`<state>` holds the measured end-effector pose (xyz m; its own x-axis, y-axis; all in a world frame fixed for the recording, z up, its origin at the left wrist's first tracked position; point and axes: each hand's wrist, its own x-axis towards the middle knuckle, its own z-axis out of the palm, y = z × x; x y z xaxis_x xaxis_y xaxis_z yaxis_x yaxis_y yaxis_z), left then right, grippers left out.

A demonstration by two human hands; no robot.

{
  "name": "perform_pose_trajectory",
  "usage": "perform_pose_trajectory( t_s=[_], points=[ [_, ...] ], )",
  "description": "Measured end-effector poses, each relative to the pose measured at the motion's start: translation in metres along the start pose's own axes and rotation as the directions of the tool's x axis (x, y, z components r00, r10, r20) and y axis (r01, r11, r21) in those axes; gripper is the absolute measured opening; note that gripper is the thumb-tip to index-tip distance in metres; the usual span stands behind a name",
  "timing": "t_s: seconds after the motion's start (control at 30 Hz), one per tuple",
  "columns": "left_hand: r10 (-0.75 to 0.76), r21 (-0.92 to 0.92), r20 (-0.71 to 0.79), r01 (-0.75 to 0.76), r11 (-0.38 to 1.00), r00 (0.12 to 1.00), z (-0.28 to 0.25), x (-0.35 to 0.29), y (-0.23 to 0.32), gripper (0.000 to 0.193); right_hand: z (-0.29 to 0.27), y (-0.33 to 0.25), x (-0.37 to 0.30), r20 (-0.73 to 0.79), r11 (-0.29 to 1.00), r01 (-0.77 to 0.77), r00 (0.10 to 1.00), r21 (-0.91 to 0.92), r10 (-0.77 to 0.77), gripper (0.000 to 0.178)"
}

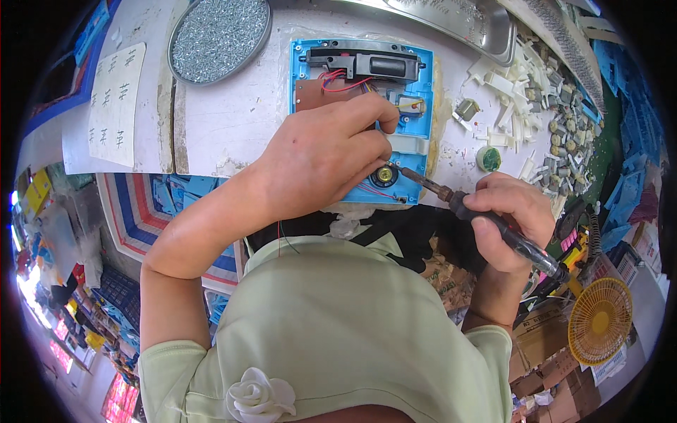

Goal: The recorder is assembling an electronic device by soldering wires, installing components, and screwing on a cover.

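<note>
A blue plastic housing (424,120) lies on the table before me, with a black battery-box-like part (374,65), a brown circuit board (310,95), thin coloured wires and a small round speaker (384,175) in it. My right hand (513,218) is closed round the dark handle of a soldering iron (497,224). The iron's tip points left and comes down at the upper edge of the speaker. My left hand (331,151) lies across the middle of the housing with its fingers curled and pressed together. What they hold, if anything, is hidden beneath them.
A round tray of small screws (220,39) stands at the far left beside a paper sheet (118,106). White plastic parts (504,84), small motors (564,141) and a green round tin (488,158) lie to the right. A metal tray (486,32) is behind; a yellow fan (600,321) stands at lower right.
</note>
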<state>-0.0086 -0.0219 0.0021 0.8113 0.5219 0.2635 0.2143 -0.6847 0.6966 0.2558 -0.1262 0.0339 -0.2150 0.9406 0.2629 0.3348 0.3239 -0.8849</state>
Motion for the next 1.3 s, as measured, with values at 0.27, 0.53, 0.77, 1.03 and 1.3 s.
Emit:
perform_pose_trajectory(
  t_s=[0.27, 0.53, 0.77, 1.03, 1.3],
  points=[
    [-0.012, -0.016, -0.004, 0.012, 1.000, 1.000, 0.001, -0.001, -0.001, 0.019, -0.001, 0.000, 0.004, 0.024, 1.000, -0.005, 1.000, -0.021, 0.005, 0.022],
    [0.004, 0.003, -0.009, -0.004, 1.000, 1.000, 0.004, -0.002, -0.001, 0.020, -0.001, 0.001, 0.005, 0.025, 1.000, 0.016, 1.000, -0.014, -0.015, 0.021],
    [0.005, 0.010, -0.006, -0.005, 1.000, 1.000, 0.004, -0.001, -0.001, 0.021, -0.001, 0.001, 0.009, 0.058, 1.000, -0.002, 0.998, -0.008, 0.003, 0.021],
    [-0.003, 0.015, -0.003, 0.003, 1.000, 1.000, 0.005, -0.003, -0.001, 0.022, 0.000, -0.010, 0.015, 0.053, 0.991, -0.131, 0.990, -0.036, 0.133, 0.017],
    [0.013, 0.014, -0.011, -0.013, 1.000, 1.000, 0.005, -0.001, -0.001, 0.021, -0.007, -0.036, 0.019, -0.046, 0.980, -0.161, 0.987, -0.115, 0.156, 0.018]
  ],
)
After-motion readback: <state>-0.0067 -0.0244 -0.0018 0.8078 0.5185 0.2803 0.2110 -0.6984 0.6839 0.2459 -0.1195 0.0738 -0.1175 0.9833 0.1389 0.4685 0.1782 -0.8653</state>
